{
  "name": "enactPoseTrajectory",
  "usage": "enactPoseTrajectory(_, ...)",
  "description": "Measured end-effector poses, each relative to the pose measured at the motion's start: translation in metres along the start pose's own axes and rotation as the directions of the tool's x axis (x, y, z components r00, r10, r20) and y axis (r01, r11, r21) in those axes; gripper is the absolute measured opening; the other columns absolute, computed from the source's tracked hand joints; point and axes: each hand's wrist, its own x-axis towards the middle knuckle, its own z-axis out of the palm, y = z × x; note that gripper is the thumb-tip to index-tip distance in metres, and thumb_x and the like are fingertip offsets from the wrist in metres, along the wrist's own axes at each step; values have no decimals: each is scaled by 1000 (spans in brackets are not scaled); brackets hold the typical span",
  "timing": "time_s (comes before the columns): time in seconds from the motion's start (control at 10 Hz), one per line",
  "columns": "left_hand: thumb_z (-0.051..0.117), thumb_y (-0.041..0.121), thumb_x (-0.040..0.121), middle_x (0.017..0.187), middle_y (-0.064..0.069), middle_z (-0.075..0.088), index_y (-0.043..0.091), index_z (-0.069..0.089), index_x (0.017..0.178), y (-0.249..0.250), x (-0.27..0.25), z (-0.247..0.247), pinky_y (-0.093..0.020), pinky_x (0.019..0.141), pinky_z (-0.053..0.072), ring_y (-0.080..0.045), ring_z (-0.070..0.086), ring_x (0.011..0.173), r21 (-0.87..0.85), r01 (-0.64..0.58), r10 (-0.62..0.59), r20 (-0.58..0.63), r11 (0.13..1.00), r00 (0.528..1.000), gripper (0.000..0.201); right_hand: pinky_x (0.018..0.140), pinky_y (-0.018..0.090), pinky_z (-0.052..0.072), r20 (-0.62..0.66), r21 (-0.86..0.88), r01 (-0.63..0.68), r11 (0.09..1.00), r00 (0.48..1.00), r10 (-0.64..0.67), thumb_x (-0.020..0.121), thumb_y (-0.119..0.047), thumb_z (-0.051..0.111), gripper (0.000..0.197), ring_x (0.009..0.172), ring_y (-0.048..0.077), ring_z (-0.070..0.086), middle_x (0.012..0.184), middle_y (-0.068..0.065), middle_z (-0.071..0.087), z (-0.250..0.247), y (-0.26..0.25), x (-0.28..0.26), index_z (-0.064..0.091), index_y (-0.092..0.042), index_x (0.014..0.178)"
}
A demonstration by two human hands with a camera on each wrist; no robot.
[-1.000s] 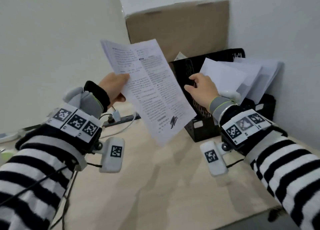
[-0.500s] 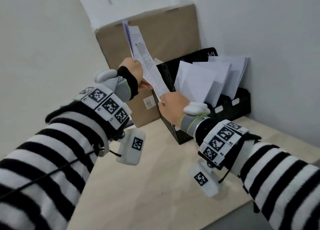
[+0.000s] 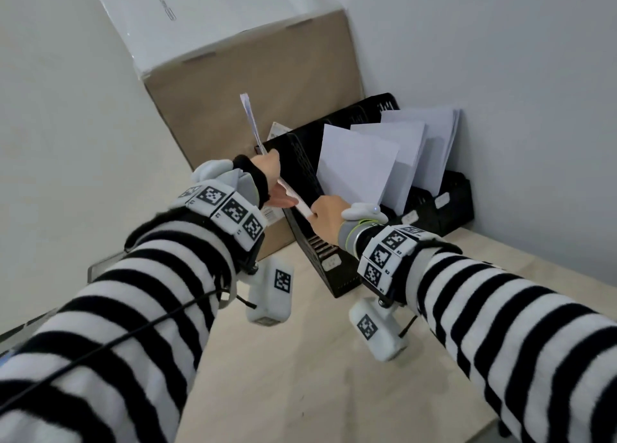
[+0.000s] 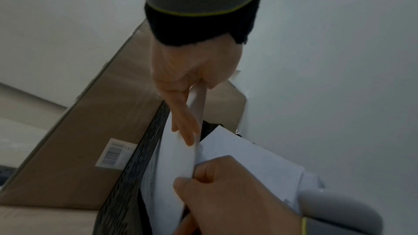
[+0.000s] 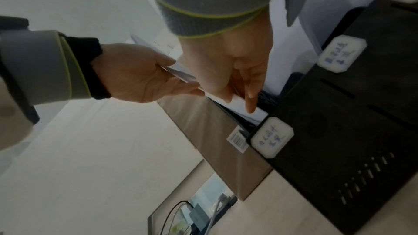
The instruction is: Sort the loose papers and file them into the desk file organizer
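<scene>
I have a thin sheaf of printed papers (image 3: 254, 132) edge-on above the leftmost slot of the black file organizer (image 3: 302, 162), right beside the cardboard box (image 3: 247, 85) that stands against the organizer's left wall. My left hand (image 3: 272, 183) pinches the sheaf partway up, thumb on one face and straight fingers (image 4: 181, 121) flat on the other; my right hand (image 3: 325, 213) has its thumb and curled fingers closed on the lower corner, at the organizer's front lip. I judge the sheaf light, limp and a bit slick, likely to buckle or fan apart if I push it from the top, so holding low and near the edges is the safer grip, with the faces kept flat between the fingers. Its long axis runs steeply upward, leaning away from me toward the box, top corner high above the organizer, bottom corner pointing down into the slot mouth. White sheets (image 3: 364, 165) already stand in the slots further right of that one
</scene>
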Motion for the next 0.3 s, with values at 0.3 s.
enactPoseTrajectory(0.3, 36, 60, 94, 132, -23, 53, 14, 21, 150, -15, -1, 2, -39, 66, 57, -34, 67, 82, 83, 64, -80, 207, 995, 975, 74, 65, 29, 42, 42, -158, 15, 987, 999, -8, 96, -37, 47, 32, 73, 28, 56, 75, 4, 57, -9, 7, -6, 61, -12, 82)
